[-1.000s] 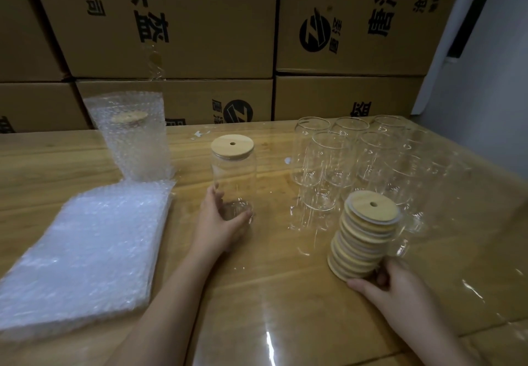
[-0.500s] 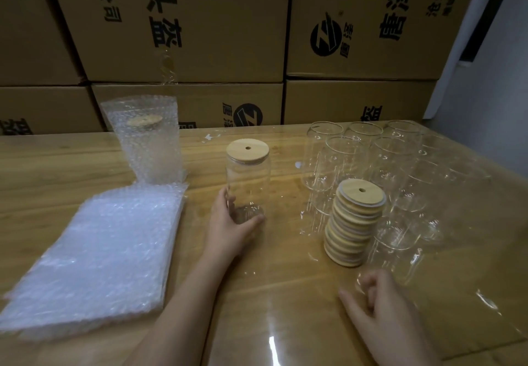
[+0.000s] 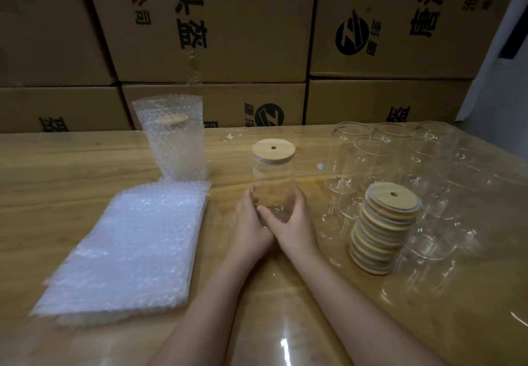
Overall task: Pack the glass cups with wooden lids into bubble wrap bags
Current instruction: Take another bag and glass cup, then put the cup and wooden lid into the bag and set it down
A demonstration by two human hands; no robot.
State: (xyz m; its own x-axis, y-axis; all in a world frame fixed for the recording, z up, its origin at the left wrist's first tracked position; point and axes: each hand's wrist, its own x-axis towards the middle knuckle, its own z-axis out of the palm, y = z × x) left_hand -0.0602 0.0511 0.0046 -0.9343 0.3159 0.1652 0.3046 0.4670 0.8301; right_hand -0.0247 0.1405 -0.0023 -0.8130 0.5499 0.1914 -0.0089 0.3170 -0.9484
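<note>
A clear glass cup [image 3: 271, 183] with a round wooden lid [image 3: 273, 150] stands upright in the middle of the table. My left hand [image 3: 248, 223] grips its base from the left and my right hand [image 3: 294, 223] grips it from the right. A flat stack of bubble wrap bags [image 3: 128, 245] lies to the left. Behind that stack stands a lidded cup inside a bubble wrap bag [image 3: 173, 140]. A leaning stack of wooden lids [image 3: 383, 228] sits to the right, among several open glass cups [image 3: 400, 165].
The wooden table [image 3: 57, 171] is covered by a glossy clear sheet. Stacked cardboard boxes [image 3: 217, 23] form a wall along its far edge. A pale wall [image 3: 491, 103] rises at the right.
My right hand left the lid stack and moved left to the cup's base, joining my left hand there. The camera view shifted, so the cup sits more centrally.
</note>
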